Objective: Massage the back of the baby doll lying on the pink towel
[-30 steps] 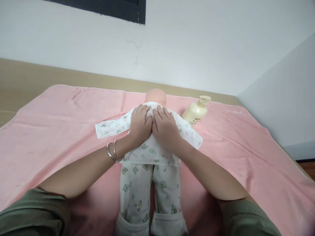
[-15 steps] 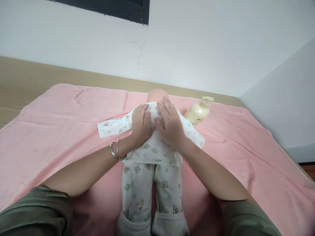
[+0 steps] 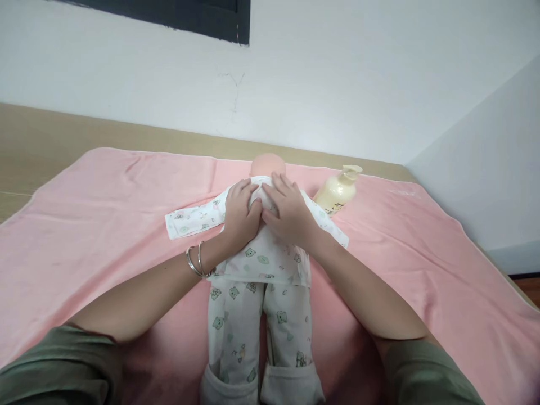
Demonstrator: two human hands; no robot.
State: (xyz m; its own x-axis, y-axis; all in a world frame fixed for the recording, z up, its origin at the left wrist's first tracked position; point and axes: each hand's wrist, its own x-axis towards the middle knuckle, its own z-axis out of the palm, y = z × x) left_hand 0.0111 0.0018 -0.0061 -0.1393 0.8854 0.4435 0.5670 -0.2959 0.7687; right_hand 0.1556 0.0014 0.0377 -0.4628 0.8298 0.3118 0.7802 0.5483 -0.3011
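Observation:
A baby doll lies face down, or so its smooth bare head (image 3: 268,164) suggests, dressed in a white printed top (image 3: 261,261) and matching trousers (image 3: 242,320). On the left of its upper back rests my left hand (image 3: 242,211), laid flat with the fingers pointing to the head and two silver bangles (image 3: 194,261) at the wrist. My right hand (image 3: 291,214) lies on the right of the upper back, fingers spread. Both thumbs nearly meet at the middle. Neither hand grips the cloth. The doll's face is hidden.
A cream pump bottle (image 3: 337,194) leans beside the doll's right-hand sleeve. Under everything spreads a pink blanket (image 3: 126,225) over a wooden surface (image 3: 42,129). Behind rises a white wall (image 3: 329,79) with a dark panel (image 3: 202,17) at the upper left.
My right hand has shifted slightly down and its fingers have spread out. The two thumbs have come closer together. The doll and bottle have stayed in place; the view has tilted a little.

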